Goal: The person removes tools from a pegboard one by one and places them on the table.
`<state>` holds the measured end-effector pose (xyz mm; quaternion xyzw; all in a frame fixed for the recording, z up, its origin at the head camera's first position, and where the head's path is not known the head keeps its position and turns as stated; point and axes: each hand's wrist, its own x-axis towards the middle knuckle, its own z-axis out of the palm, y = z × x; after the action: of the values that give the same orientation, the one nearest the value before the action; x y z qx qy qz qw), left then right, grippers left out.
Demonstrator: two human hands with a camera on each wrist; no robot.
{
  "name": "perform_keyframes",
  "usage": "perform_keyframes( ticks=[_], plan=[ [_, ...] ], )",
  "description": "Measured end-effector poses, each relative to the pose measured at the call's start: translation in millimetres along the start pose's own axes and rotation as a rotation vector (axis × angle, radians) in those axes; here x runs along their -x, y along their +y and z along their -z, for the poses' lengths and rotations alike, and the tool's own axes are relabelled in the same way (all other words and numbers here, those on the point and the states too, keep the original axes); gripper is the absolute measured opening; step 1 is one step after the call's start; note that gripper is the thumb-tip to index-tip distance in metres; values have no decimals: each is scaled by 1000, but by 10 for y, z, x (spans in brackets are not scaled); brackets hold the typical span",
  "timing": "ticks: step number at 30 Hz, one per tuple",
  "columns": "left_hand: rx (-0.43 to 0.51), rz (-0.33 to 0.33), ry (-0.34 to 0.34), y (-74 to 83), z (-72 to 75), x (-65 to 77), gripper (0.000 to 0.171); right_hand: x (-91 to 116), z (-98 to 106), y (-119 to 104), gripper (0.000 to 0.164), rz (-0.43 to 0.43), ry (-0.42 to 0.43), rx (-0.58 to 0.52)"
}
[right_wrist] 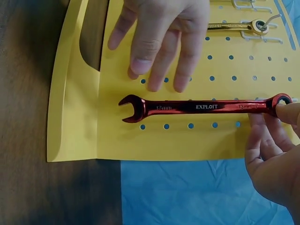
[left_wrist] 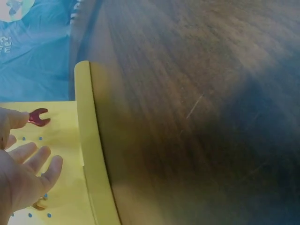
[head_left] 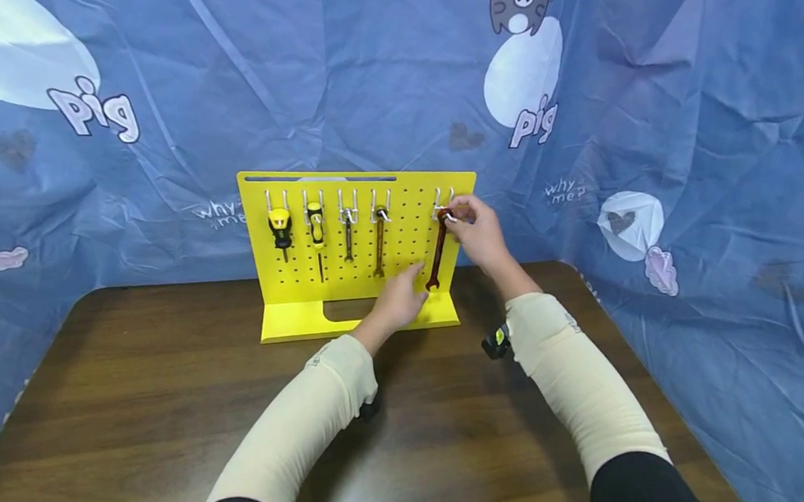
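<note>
A red combination wrench (right_wrist: 197, 107) marked 13mm hangs down along the right side of the yellow pegboard (head_left: 411, 234). My right hand (head_left: 480, 233) pinches its ring end between thumb and fingers, right at a metal hook (head_left: 438, 201). The open-ended jaw points down toward the board's base. Left of the wrench is my left hand (head_left: 400, 297), its fingers spread and nothing held. In the right wrist view, that hand's fingertips (right_wrist: 141, 65) are apart from the wrench shaft; in the left wrist view, its thumb overlaps the wrench's lower end.
Hooks along the board bear two yellow-and-black screwdrivers (head_left: 280, 227), a small silver wrench (head_left: 348, 235) and a gold-coloured wrench (head_left: 379, 242). The board stands on a brown wooden table (head_left: 172, 395), before a blue printed cloth (head_left: 374, 72).
</note>
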<state>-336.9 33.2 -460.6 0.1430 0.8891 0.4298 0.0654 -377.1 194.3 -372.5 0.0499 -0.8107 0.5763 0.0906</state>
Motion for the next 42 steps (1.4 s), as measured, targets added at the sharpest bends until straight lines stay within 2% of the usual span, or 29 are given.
perform_keyframes(
  ticks=[11,17,20,26,33,42],
  plan=[
    [74,-20,7,-81,-130,39,52,93,43,30,15,22,-24,27],
    [11,-91,69,-96,-176,56,26,111,54,16,14,42,-25,24],
    [3,-105,75,-95,-189,55,16,113,68,2,15,44,-26,20],
    [8,-125,48,-56,-203,80,11,117,104,-5,18,57,-29,3],
    [0,-181,21,9,-165,154,7,132,142,-11,18,69,-42,-17],
    [57,-209,-27,95,-126,263,9,166,197,-39,18,51,-60,-43]
  ],
)
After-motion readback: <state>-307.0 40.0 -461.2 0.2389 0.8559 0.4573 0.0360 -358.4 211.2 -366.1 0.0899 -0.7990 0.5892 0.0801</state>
